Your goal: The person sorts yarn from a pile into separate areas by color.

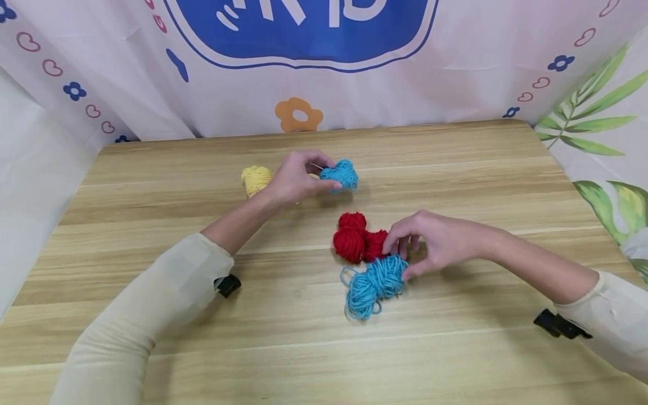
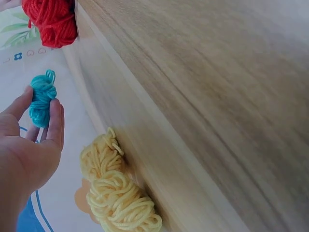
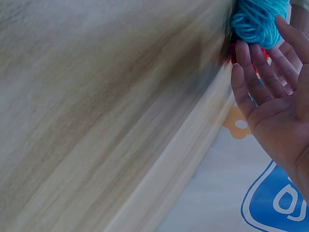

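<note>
My left hand pinches a small blue yarn bundle between thumb and fingers, over the back of the table; the left wrist view also shows this bundle. Just left of that hand is yellow yarn, partly hidden by the hand and wrist; two lumps of the yellow yarn show in the left wrist view. My right hand has thumb and index finger around the right end of a larger, looped blue yarn skein. Its index fingertip overlaps the red yarn lying against the skein's far side.
The wood-grain table ends at the back against a white printed cloth with a blue sign and an orange flower. Leaf-patterned cloth hangs at the right. Black clips are at both sleeves.
</note>
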A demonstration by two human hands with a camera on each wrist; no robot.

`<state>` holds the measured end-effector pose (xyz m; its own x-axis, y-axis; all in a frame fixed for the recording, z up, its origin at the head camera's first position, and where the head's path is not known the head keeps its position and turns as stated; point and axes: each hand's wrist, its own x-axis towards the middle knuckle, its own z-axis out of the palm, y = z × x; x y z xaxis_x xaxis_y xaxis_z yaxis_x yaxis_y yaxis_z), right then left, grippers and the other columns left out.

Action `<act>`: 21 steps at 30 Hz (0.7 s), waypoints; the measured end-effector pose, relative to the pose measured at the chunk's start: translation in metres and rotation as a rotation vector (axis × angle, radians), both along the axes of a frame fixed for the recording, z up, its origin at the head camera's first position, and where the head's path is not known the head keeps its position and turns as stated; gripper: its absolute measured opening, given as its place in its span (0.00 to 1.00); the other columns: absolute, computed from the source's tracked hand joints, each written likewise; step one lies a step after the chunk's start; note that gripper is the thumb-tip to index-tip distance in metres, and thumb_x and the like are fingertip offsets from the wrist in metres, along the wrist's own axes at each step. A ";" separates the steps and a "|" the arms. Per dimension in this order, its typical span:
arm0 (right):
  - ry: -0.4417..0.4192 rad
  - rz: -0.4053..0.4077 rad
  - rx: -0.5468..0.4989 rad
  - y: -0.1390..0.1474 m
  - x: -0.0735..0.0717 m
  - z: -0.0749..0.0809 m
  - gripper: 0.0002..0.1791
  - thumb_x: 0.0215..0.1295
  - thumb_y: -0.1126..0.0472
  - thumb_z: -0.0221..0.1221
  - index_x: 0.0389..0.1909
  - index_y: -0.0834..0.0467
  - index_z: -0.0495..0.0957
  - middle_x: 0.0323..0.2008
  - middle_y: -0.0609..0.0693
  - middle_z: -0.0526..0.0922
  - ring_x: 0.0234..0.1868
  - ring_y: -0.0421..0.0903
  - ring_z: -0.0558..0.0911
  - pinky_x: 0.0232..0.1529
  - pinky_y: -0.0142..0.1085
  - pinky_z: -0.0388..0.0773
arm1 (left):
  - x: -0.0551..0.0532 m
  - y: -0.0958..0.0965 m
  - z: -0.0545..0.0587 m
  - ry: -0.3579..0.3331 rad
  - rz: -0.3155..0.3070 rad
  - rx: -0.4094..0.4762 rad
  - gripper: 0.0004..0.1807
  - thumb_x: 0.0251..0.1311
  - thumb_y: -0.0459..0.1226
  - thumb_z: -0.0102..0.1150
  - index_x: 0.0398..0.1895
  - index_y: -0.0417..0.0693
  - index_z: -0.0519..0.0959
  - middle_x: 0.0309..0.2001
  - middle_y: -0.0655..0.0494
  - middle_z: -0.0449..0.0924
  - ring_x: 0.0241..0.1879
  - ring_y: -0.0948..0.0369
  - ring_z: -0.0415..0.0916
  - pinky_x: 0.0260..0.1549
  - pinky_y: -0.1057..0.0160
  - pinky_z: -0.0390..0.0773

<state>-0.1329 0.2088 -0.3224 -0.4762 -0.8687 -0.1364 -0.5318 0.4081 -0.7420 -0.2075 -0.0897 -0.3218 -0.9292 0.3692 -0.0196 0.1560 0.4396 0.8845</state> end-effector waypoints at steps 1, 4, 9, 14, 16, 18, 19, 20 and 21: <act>0.004 0.002 -0.001 0.000 0.000 0.000 0.21 0.57 0.56 0.78 0.50 0.55 0.85 0.44 0.42 0.86 0.39 0.40 0.83 0.41 0.38 0.85 | 0.000 0.001 0.000 0.002 0.001 0.000 0.20 0.57 0.34 0.77 0.52 0.37 0.83 0.51 0.45 0.83 0.50 0.51 0.81 0.51 0.58 0.82; 0.016 0.005 -0.002 0.000 0.001 0.000 0.21 0.57 0.56 0.78 0.50 0.55 0.84 0.45 0.42 0.86 0.40 0.39 0.83 0.42 0.37 0.85 | -0.002 0.002 -0.002 0.004 0.000 0.000 0.21 0.57 0.33 0.77 0.52 0.36 0.82 0.51 0.44 0.83 0.50 0.50 0.81 0.51 0.59 0.82; 0.034 0.002 0.004 0.000 0.002 0.000 0.22 0.57 0.54 0.78 0.50 0.55 0.84 0.45 0.41 0.86 0.40 0.40 0.83 0.42 0.37 0.85 | -0.005 0.006 -0.004 0.022 -0.005 -0.017 0.21 0.56 0.32 0.77 0.51 0.34 0.83 0.52 0.43 0.83 0.50 0.49 0.81 0.53 0.58 0.82; 0.044 0.009 0.000 -0.001 0.004 0.000 0.22 0.56 0.53 0.78 0.51 0.55 0.85 0.46 0.42 0.86 0.40 0.39 0.83 0.42 0.37 0.85 | -0.007 0.009 -0.004 0.039 -0.007 -0.036 0.20 0.56 0.32 0.78 0.50 0.34 0.83 0.51 0.42 0.83 0.50 0.48 0.82 0.54 0.57 0.82; 0.049 0.011 0.002 -0.002 0.004 0.000 0.23 0.56 0.53 0.78 0.51 0.55 0.85 0.46 0.42 0.86 0.40 0.38 0.83 0.41 0.37 0.85 | -0.007 0.010 -0.005 0.037 -0.004 -0.040 0.20 0.56 0.32 0.78 0.50 0.34 0.83 0.51 0.42 0.83 0.50 0.48 0.82 0.54 0.57 0.82; 0.054 0.012 0.007 -0.002 0.005 0.000 0.22 0.56 0.53 0.78 0.51 0.55 0.85 0.46 0.42 0.86 0.40 0.38 0.83 0.40 0.37 0.85 | -0.008 0.011 -0.006 0.036 -0.004 -0.046 0.19 0.56 0.32 0.78 0.49 0.34 0.83 0.51 0.42 0.83 0.49 0.49 0.82 0.53 0.57 0.82; 0.056 0.013 0.008 -0.003 0.005 0.000 0.22 0.56 0.54 0.78 0.50 0.54 0.85 0.46 0.42 0.86 0.40 0.38 0.83 0.40 0.36 0.85 | -0.009 0.012 -0.006 0.038 -0.003 -0.051 0.19 0.56 0.32 0.78 0.49 0.34 0.83 0.50 0.42 0.83 0.49 0.49 0.82 0.53 0.57 0.82; 0.059 0.013 0.009 -0.003 0.005 0.000 0.22 0.56 0.54 0.78 0.50 0.54 0.85 0.46 0.42 0.86 0.40 0.38 0.83 0.40 0.36 0.85 | -0.009 0.012 -0.007 0.037 -0.003 -0.052 0.19 0.56 0.32 0.78 0.49 0.34 0.83 0.50 0.42 0.83 0.49 0.49 0.82 0.53 0.57 0.82; 0.065 0.016 0.010 -0.003 0.005 0.000 0.22 0.56 0.54 0.78 0.50 0.54 0.86 0.46 0.42 0.86 0.40 0.37 0.83 0.39 0.36 0.85 | -0.009 0.013 -0.008 0.039 -0.002 -0.056 0.19 0.56 0.32 0.78 0.49 0.34 0.83 0.50 0.42 0.83 0.48 0.49 0.82 0.52 0.57 0.82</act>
<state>-0.1278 0.2054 -0.3223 -0.4705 -0.8750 -0.1144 -0.5850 0.4063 -0.7019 -0.2166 -0.0770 -0.3293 -0.9288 0.3706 -0.0040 0.1909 0.4876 0.8520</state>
